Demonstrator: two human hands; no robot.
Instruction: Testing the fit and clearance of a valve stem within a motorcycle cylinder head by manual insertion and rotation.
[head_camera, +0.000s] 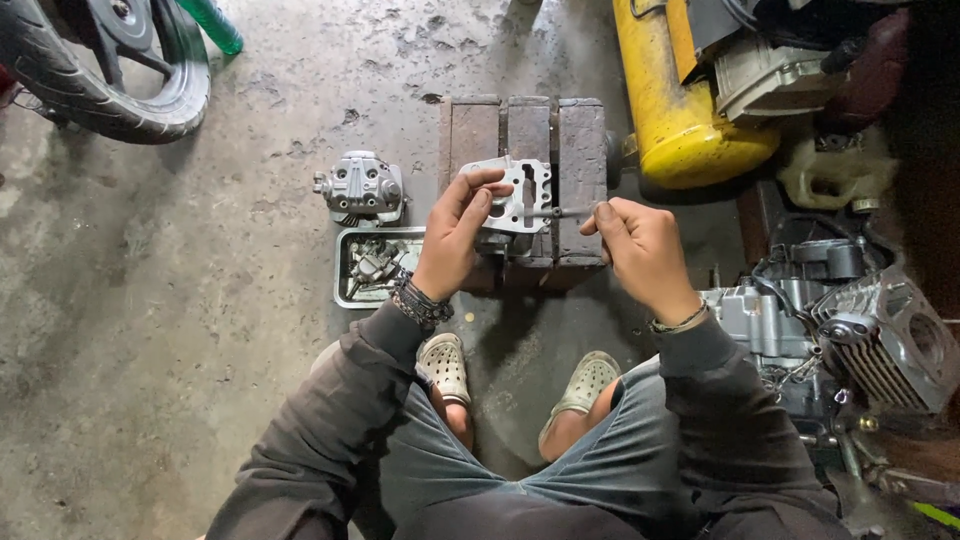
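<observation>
Knees and sandalled feet (445, 365) below; left hand (452, 240) clasps cylinder head (515, 197) over wooden block (580, 170), right hand (640, 250) pinches thin tool (560, 212). Metal tray (345, 290) holds small engine parts (375, 265).

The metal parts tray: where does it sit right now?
In the head view, the metal parts tray lies on the concrete floor beside the left hand, below the engine cover.

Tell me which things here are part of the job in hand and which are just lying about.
In hand:
left hand steadying the metal engine part
right hand gripping a thin tool
wooden block underneath

Lying about:
metal tray
engine cover
tyre
yellow tank
engine
</observation>
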